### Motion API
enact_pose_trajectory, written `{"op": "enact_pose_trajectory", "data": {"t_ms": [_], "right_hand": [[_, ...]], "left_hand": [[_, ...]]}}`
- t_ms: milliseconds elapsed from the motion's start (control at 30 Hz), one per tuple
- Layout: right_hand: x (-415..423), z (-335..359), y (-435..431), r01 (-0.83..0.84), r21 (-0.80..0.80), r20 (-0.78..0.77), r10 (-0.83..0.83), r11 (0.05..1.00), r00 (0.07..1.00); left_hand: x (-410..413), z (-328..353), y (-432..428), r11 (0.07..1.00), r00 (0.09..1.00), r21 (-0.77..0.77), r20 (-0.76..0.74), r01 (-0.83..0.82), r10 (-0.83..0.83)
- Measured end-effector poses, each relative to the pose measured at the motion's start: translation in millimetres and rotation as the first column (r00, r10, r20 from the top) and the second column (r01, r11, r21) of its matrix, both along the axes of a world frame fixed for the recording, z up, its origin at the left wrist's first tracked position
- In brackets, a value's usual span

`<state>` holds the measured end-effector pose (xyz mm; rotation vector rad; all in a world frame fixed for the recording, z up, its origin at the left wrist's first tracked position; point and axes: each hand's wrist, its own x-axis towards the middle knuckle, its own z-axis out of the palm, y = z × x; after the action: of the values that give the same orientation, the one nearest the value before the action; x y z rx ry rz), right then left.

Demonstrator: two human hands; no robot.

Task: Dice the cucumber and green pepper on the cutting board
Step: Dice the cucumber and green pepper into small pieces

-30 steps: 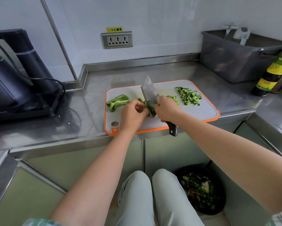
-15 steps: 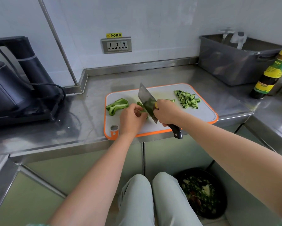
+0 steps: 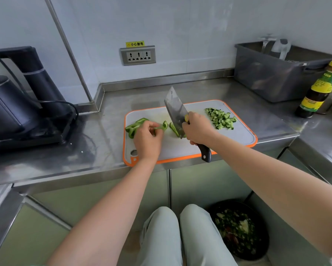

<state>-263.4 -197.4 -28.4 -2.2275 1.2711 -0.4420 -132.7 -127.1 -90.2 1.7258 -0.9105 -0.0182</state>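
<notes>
A grey cutting board [image 3: 238, 135] with an orange rim lies on the steel counter. A pile of diced cucumber [image 3: 221, 119] sits at its far right. Green pepper pieces [image 3: 135, 125] lie at the board's left. My left hand [image 3: 147, 140] pinches a pepper strip [image 3: 164, 126] just right of that heap. My right hand [image 3: 198, 129] grips the handle of a cleaver [image 3: 175, 110], whose blade tip rests on the board beside a cut pepper piece [image 3: 173, 128].
A black kettle and stand [image 3: 17, 104] with a cable sit at the left. A grey tub [image 3: 276, 73] and a sauce bottle [image 3: 318, 91] stand at the right. A wall socket [image 3: 137, 55] is behind. A waste bin [image 3: 238, 229] sits on the floor.
My left hand has moved left, away from the blade, and now pinches a pepper strip. The cleaver has tilted up with its tip kept on the board.
</notes>
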Motion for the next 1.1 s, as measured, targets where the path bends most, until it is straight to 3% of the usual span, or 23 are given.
{"op": "enact_pose_trajectory", "data": {"t_ms": [167,300,367,433,500,567,633,733,900,1100], "right_hand": [[-11.8,13.2,-11.3,0.056,0.048,0.091,-0.060,0.997,0.994],[-23.4,16.3,-16.9,0.093,0.100,0.165,-0.109,0.991,0.980],[-29.7,15.3,-21.2,0.104,0.109,0.180,-0.122,0.989,0.976],[-34.9,13.5,-26.6,0.106,0.114,0.188,-0.126,0.988,0.974],[-39.4,12.2,-30.7,0.108,0.129,0.197,-0.132,0.986,0.972],[-43.6,11.2,-32.6,0.104,0.143,0.203,-0.132,0.984,0.970],[-47.7,9.6,-34.0,0.101,0.153,0.208,-0.132,0.983,0.969],[-51.9,6.9,-36.3,0.090,0.168,0.206,-0.124,0.982,0.971],[-52.0,6.0,-38.5,0.065,0.190,0.205,-0.105,0.980,0.973],[-48.4,5.7,-36.2,0.022,0.162,0.107,-0.040,0.987,0.993]], "left_hand": [[12.1,12.0,4.3,0.994,0.943,0.053,0.324,-0.098,0.076],[17.7,13.7,4.7,0.932,0.816,0.210,0.563,-0.296,0.132],[17.1,14.6,1.9,0.929,0.770,0.207,0.627,-0.308,0.116],[12.2,18.2,-5.4,0.968,0.736,0.209,0.676,-0.139,-0.040],[3.7,24.4,-17.7,0.934,0.646,0.341,0.690,0.109,-0.327],[-4.0,30.0,-31.1,0.800,0.556,0.560,0.603,0.216,-0.572],[-5.4,33.2,-46.5,0.654,0.524,0.731,0.485,0.197,-0.700],[1.4,35.7,-62.0,0.509,0.481,0.832,0.361,0.220,-0.799],[9.5,37.3,-62.6,0.591,0.456,0.781,0.459,0.202,-0.763],[9.9,25.0,-52.2,0.706,0.585,0.697,0.521,0.129,-0.621]]}}
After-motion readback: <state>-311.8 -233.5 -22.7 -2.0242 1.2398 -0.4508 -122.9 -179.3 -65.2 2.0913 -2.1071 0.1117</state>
